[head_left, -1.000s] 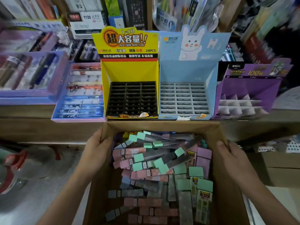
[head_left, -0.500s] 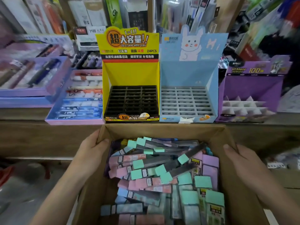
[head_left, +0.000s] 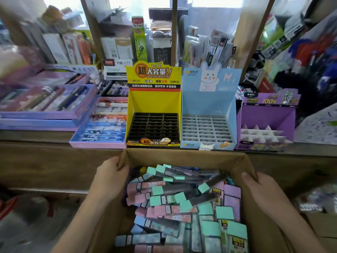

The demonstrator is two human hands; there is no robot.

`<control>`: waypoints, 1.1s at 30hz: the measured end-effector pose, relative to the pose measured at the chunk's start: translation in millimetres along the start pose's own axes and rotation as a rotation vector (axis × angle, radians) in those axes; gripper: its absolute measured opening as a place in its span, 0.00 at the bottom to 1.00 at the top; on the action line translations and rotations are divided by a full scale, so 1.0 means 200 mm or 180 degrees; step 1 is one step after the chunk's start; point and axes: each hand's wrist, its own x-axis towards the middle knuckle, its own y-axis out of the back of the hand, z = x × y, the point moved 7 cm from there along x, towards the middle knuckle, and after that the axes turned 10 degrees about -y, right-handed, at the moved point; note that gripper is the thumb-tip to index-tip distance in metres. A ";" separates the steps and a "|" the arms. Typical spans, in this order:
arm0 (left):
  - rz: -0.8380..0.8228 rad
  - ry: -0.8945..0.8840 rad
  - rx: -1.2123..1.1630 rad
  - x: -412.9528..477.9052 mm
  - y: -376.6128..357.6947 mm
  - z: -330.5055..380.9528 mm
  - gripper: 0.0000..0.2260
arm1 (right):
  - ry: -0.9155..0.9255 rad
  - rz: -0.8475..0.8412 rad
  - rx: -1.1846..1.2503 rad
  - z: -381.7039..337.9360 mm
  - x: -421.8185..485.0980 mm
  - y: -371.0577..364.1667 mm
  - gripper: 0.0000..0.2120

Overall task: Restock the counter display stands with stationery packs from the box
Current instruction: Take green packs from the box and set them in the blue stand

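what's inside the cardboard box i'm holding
The cardboard box holds a loose heap of slim stationery packs with mint, pink, blue and lilac ends, lying crosswise. Whatever lies beneath the top layer, and the box floor, is covered.

Two bare forearms, left hand (head_left: 111, 177) and right hand (head_left: 264, 190) ungloved, no sleeves, rings or watch visible

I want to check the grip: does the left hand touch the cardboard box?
Touching. The head view shows the left hand wrapped over the cardboard box at its left wall.
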 end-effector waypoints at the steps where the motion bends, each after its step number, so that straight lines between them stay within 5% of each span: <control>1: 0.0026 -0.0031 -0.0004 0.00 0.01 0.01 0.10 | 0.0048 0.0070 -0.0080 -0.02 -0.02 0.01 0.11; 3: 0.0075 -0.0169 0.0037 -0.02 0.03 0.04 0.08 | 0.0385 0.0544 -0.0347 -0.08 -0.07 0.06 0.04; 6: 0.0442 -0.0639 0.0587 -0.08 0.10 0.16 0.02 | 0.1226 0.1162 -0.0517 -0.21 -0.19 0.12 0.12; 10: 0.0537 -0.1401 0.0758 -0.14 0.10 0.35 0.11 | 0.1789 0.0139 -0.0455 -0.35 -0.24 -0.03 0.13; 13: -0.0243 -0.1408 0.0583 -0.10 -0.05 0.38 0.17 | 0.1864 -0.0662 -0.0829 -0.44 -0.19 -0.25 0.15; 17: -0.1024 -0.1086 0.0873 0.00 -0.23 0.30 0.21 | 0.1799 -0.1033 -0.1294 -0.51 -0.12 -0.43 0.18; 24: -0.1273 -0.0686 0.0330 0.08 -0.36 0.15 0.22 | 0.1873 -0.1059 -0.1847 -0.50 -0.02 -0.58 0.21; 33: -0.1220 -0.0620 0.0057 0.11 -0.38 0.14 0.18 | 0.2312 -0.1005 -0.1418 -0.53 -0.03 -0.64 0.21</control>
